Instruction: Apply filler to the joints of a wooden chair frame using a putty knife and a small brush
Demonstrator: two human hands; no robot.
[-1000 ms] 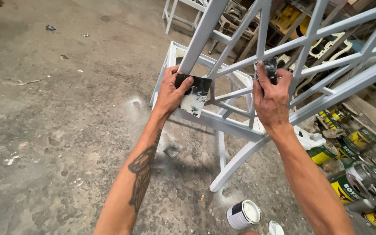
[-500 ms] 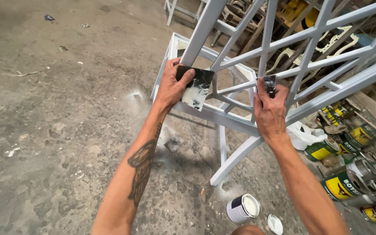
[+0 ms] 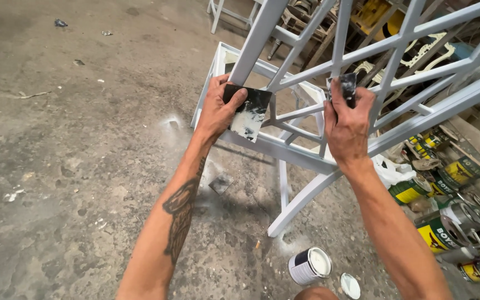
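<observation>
A white-painted wooden chair lies tipped, its lattice back filling the upper right of the head view. My left hand grips a dark square card smeared with white filler, held against one of the chair's rails. My right hand holds a small dark scraper pressed against a vertical lattice bar. Both forearms reach up from the bottom of the frame.
An open can of white filler and its lid sit on the concrete floor near my feet. Several paint cans and clutter line the right edge. More furniture frames stand behind the chair.
My right hand has slid upward along the lattice bar with the scraper. The left hand and card stay at the same rail.
</observation>
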